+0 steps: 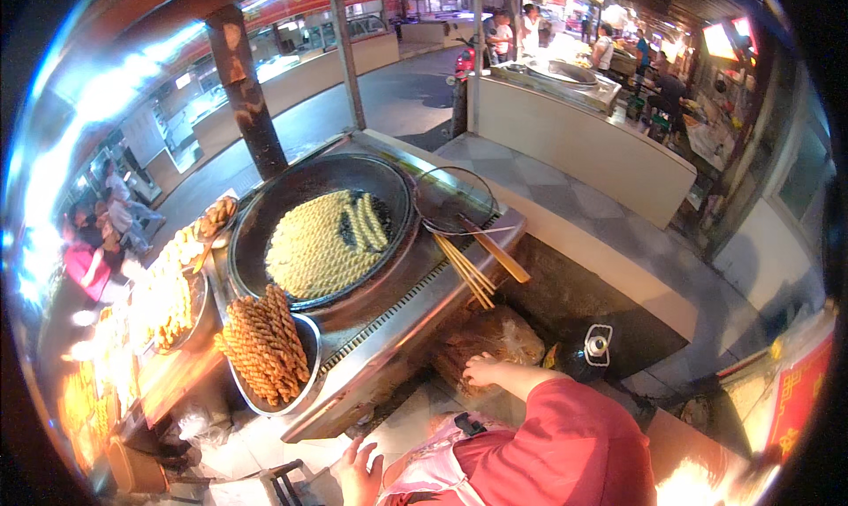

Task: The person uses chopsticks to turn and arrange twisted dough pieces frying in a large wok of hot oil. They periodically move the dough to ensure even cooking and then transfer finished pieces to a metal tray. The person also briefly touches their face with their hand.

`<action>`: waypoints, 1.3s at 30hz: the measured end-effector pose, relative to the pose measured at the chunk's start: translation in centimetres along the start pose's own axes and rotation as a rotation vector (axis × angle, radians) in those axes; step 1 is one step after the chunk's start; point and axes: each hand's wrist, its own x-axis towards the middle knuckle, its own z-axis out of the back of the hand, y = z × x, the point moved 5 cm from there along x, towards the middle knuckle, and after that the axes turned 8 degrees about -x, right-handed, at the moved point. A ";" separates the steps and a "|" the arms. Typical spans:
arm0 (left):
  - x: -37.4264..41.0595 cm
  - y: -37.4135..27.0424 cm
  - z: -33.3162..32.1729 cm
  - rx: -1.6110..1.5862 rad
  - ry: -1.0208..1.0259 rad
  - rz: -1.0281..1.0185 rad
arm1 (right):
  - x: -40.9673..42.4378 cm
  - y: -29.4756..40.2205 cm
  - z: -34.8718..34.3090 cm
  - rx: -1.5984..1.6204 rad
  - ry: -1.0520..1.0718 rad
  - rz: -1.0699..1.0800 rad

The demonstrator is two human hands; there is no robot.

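Note:
My right hand [482,370] reaches out beside the stove, above or touching a clear plastic bag [503,337] with brownish contents; its fingers look apart and I see nothing held. My left hand [361,471] hovers low near my apron [430,456], fingers spread, holding nothing. Before me, a large black wok [248,267] sits in the metal stove top [371,327]. Pale twisted dough sticks [318,247] float packed together in it, with dark oil showing at the right. Browned fried dough twists [265,347] are heaped in a metal basin [311,330] at the near-left corner.
A wire skimmer [457,201] with a wooden handle [503,257] and several long wooden sticks [464,271] lie on the stove's right side. More fried food [175,307] fills trays at left. A post [245,95] rises behind the wok. A white bottle [597,347] stands at right.

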 end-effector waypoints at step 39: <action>16.7 -9.8 -1.7 -1.122 0.366 0.187 | 8.2 -5.3 -5.0 0.360 0.116 -0.060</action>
